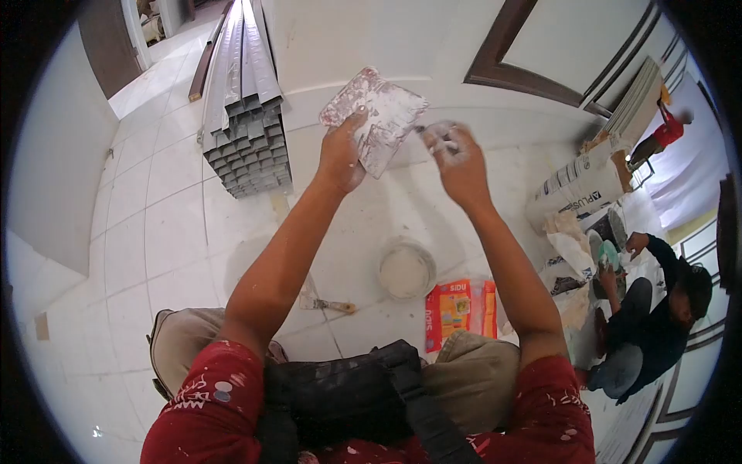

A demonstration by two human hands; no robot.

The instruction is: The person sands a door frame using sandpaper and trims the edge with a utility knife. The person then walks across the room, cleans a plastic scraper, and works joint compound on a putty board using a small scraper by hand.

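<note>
My left hand (344,153) grips a flat, roughly square board (380,116), its reddish surface smeared with white putty. Close to the board's right edge is my right hand (457,158), its fingers curled and coated in white. A small dark tip pokes out from those fingers toward the board; the rest of what they hold is hidden. Below, on the tiled floor, stands a round tub (406,269) with pale putty inside. A putty knife (334,306) lies to the left of the tub, and an orange SIDU packet (456,313) to its right.
A stack of metal channels (246,139) rests on the floor at left, by the white wall (355,46). Toward the right are a large white APLUS sack (580,185) and a crouching co-worker (649,317) handling a green item. Another person in red (669,133) is farther back.
</note>
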